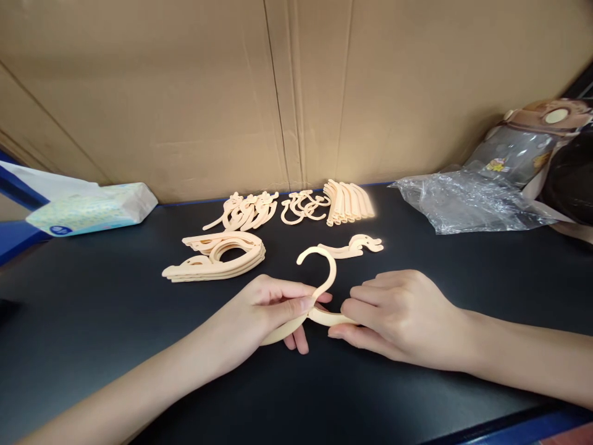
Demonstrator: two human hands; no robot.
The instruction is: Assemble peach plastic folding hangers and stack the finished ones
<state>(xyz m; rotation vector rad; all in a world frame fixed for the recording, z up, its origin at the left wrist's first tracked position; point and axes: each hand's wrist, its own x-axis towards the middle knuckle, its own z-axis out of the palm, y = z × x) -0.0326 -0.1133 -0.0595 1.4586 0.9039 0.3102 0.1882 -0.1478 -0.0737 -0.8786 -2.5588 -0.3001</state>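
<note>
Both hands grip one peach plastic hanger (319, 281) low over the black table (115, 346). My left hand (264, 312) pinches the hanger's left arm, thumb on top. My right hand (393, 315) is closed round its right arm. The hook curls up between the two hands. Just behind it lies a single loose hanger arm piece (354, 246). A stack of curved hanger parts (217, 256) sits to the left of the hook.
At the back lie several wavy pieces (248, 211), loose hooks (303, 207) and a row of straight pieces (349, 202). A tissue pack (92, 209) is at far left. Crumpled clear plastic (467, 201) and a lidded bottle (528, 142) sit at right. Cardboard wall (208, 93) behind.
</note>
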